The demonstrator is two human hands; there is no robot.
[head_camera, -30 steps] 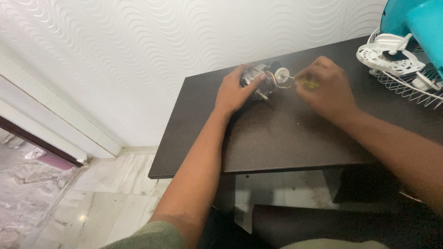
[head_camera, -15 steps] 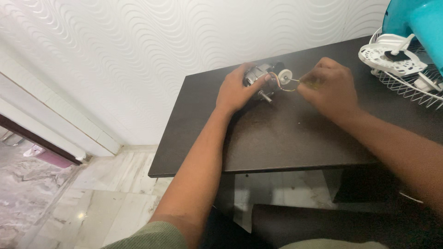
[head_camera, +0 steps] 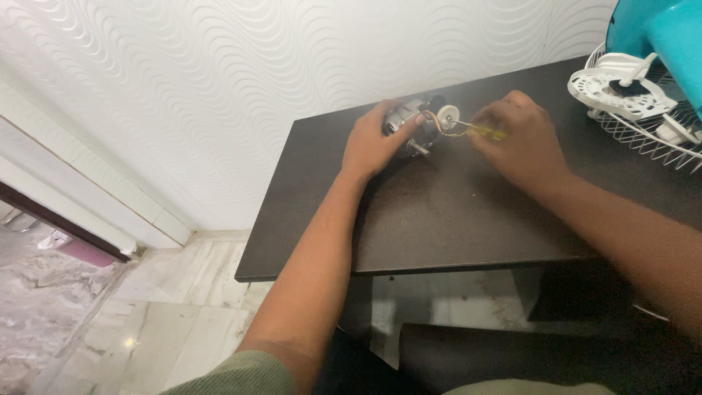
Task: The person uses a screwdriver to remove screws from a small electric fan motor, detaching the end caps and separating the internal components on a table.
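A small metal motor [head_camera: 409, 124] lies near the back edge of a dark table [head_camera: 453, 212], close to a white wall [head_camera: 219, 80] with a wavy raised pattern. The left hand [head_camera: 374, 143] is curled over the motor, gripping its body, with the short shaft poking out below the thumb. The right hand [head_camera: 521, 139] is closed around a yellow-handled screwdriver [head_camera: 479, 132], its tip pointed at the motor's end beside a small white disc [head_camera: 447, 115] and thin wires. At the table's right edge sit a white wire grille [head_camera: 643, 135] and a teal fan part [head_camera: 662, 36]. Marble floor [head_camera: 110, 322] shows below.
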